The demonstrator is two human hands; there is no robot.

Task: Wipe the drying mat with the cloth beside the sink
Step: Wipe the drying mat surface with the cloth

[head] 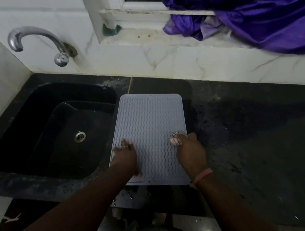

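A grey ribbed drying mat (148,125) lies on the dark counter just right of the sink, its left edge over the sink's rim. My left hand (125,156) presses flat on the mat's near left part, fingers spread. My right hand (189,150) rests on the mat's right edge, closed on a small bunched checked cloth (176,139) that pokes out past the fingers and touches the mat.
A black sink (36,119) with a metal drain (80,136) sits at left under a chrome tap (40,41). The dark wet counter (252,129) stretches right. Purple fabric (248,20) hangs from the window sill at back right.
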